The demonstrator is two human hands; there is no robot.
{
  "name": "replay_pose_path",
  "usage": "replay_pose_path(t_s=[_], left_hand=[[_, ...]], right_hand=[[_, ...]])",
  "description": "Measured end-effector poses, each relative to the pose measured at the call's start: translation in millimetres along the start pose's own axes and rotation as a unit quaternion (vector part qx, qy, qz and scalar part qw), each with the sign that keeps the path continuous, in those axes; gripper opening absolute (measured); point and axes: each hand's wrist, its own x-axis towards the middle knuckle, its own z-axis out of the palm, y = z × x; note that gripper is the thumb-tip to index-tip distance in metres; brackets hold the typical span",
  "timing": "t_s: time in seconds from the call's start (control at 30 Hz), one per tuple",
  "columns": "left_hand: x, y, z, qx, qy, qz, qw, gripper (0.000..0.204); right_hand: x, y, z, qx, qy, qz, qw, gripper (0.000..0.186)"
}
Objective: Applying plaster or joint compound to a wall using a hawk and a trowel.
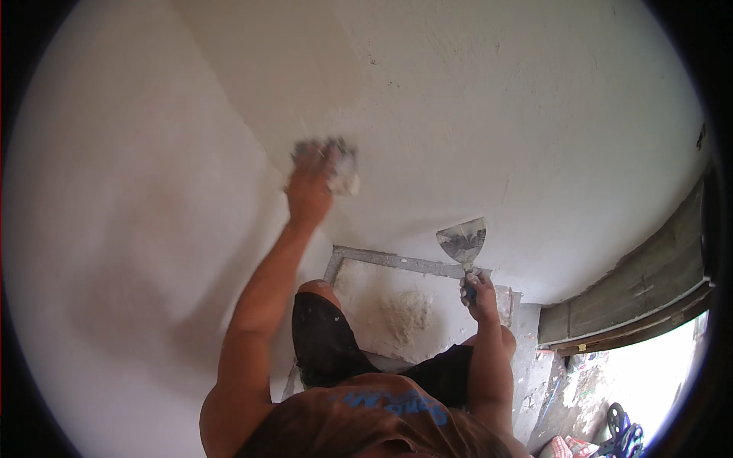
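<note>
Looking down from the head of a person who sits or squats with knees apart, facing a pale wall (458, 130) that meets a second wall (130, 191) on the left in a corner.

The left hand (310, 174) reaches far forward, close to the corner. Motion blurs it, but its fingers seem closed around a smeared tool (327, 145), dark along its far edge, with a clump of whitish paste (346, 182) on its right side. The outstretched arm probably serves to bring the tool to the wall; whether it touches, I cannot tell.

The right hand (479, 296) is lower, near the right knee, its fingers gripping the dark handle of a putty knife (462, 241). The broad, stained metal blade points away from the body, perhaps to keep it clear of the legs and ready to use.

Between the knees lies a pale board (363, 284) with a grey border, bearing a rough mound of paste (407, 314). That spot likely keeps the paste within easy reach of both hands.

At the far right is a bright opening (657, 366), with jumbled items (626, 435) below it, too unclear to name.
</note>
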Motion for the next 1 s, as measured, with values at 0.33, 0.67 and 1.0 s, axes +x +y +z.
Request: replay_pose_path(t_s=[0.33, 0.67, 1.0], left_hand=[[236.1, -70.9, -98.0, 0.062, 0.142, 0.013, 0.988, 0.054], [-94.6, 30.4, 80.6, -0.029, -0.06, 0.011, 0.998, 0.063], [35.9, -39.0, -13.8, -0.259, 0.182, -0.447, 0.836, 0.052]], right_hand=[[5.2, 5.8, -9.1, -0.015, 0.021, -0.003, 1.0, 0.012], [4.7, 5.9, -4.6, 0.008, 0.008, -0.014, 1.0, 0.016], [-1.7, -11.3, -1.3, -0.018, -0.011, 0.008, 1.0, 0.018]])
